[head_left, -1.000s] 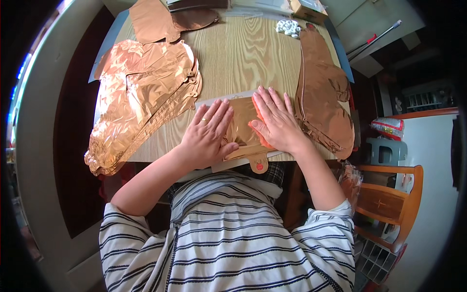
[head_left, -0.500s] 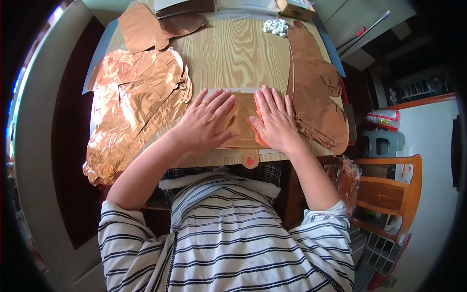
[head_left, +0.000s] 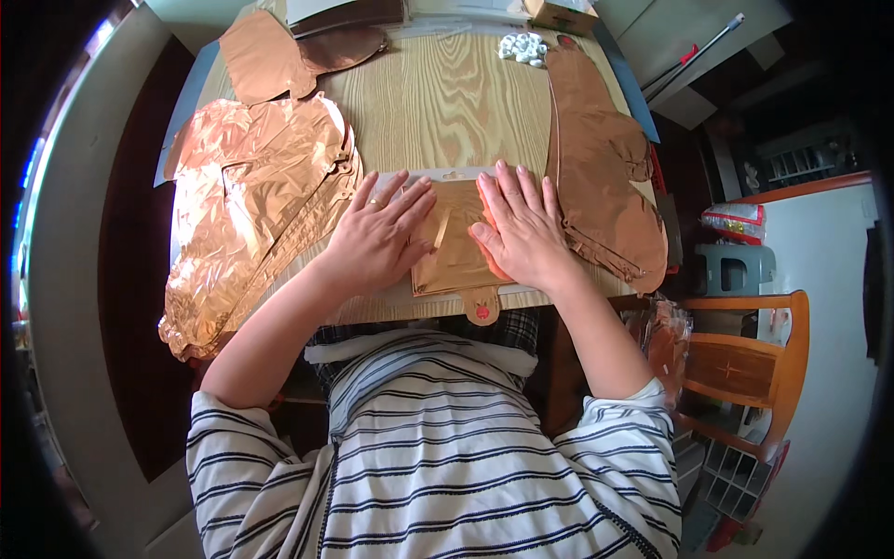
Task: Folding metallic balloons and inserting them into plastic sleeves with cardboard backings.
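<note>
My left hand (head_left: 377, 238) lies flat with its fingers spread over the left side of a clear plastic bag (head_left: 453, 175). Inside or on the bag is a folded copper-coloured foil balloon (head_left: 454, 247); whether fully inside, I cannot tell. Its rounded tab (head_left: 481, 306) with a red mark sticks out past the table's near edge. On the right side, my right hand (head_left: 526, 228) is stretched out flat, pressing on something orange (head_left: 493, 265), mostly hidden under the palm. Both hands grip nothing.
A shiny pile of copper foil balloons (head_left: 256, 205) covers the table's left side. More flat foil pieces lie on the right (head_left: 605, 177) and far left (head_left: 261, 56). Small white items (head_left: 522, 49) and a cardboard box (head_left: 562, 15) sit at the back. A wooden chair (head_left: 740, 368) stands right.
My left hand has slid slightly left, away from the middle, uncovering more of the folded foil. My right hand has shifted a little left, and the spacing between the hands looks similar.
</note>
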`<state>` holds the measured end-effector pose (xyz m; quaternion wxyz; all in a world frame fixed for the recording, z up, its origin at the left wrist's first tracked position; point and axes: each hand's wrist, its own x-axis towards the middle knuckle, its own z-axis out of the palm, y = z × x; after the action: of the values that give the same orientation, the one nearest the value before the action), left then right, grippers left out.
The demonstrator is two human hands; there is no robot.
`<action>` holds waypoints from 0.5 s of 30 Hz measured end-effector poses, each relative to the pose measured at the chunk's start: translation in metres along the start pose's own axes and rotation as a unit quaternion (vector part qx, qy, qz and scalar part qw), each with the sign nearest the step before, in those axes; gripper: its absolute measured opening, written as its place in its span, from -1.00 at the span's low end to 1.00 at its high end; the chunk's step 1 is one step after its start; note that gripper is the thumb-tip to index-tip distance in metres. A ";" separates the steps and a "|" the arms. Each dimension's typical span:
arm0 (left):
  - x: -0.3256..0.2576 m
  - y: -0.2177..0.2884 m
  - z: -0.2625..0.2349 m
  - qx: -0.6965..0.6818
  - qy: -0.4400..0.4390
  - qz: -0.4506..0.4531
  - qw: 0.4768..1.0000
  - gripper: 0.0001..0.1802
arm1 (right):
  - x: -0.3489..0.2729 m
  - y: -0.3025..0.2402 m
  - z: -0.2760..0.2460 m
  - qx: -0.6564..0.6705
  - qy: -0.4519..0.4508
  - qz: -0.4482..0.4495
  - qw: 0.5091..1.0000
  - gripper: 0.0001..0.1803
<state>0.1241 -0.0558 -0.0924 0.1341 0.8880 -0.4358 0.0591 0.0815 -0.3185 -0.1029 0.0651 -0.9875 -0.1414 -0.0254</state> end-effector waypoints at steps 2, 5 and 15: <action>-0.005 -0.003 -0.001 0.007 -0.017 -0.012 1.000 -0.26 | -0.001 -0.001 0.001 0.004 0.001 0.002 1.000 -0.21; -0.011 -0.008 0.000 0.009 -0.018 -0.023 1.000 -0.25 | 0.000 -0.002 0.001 0.006 0.003 0.002 1.000 -0.21; -0.012 -0.008 0.000 -0.026 -0.064 -0.052 0.996 -0.23 | -0.001 -0.001 0.003 -0.003 -0.002 0.008 1.000 -0.21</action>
<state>0.1231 -0.0423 -0.0970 0.1319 0.9075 -0.3985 -0.0160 0.0809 -0.3175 -0.1059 0.0625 -0.9888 -0.1339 -0.0231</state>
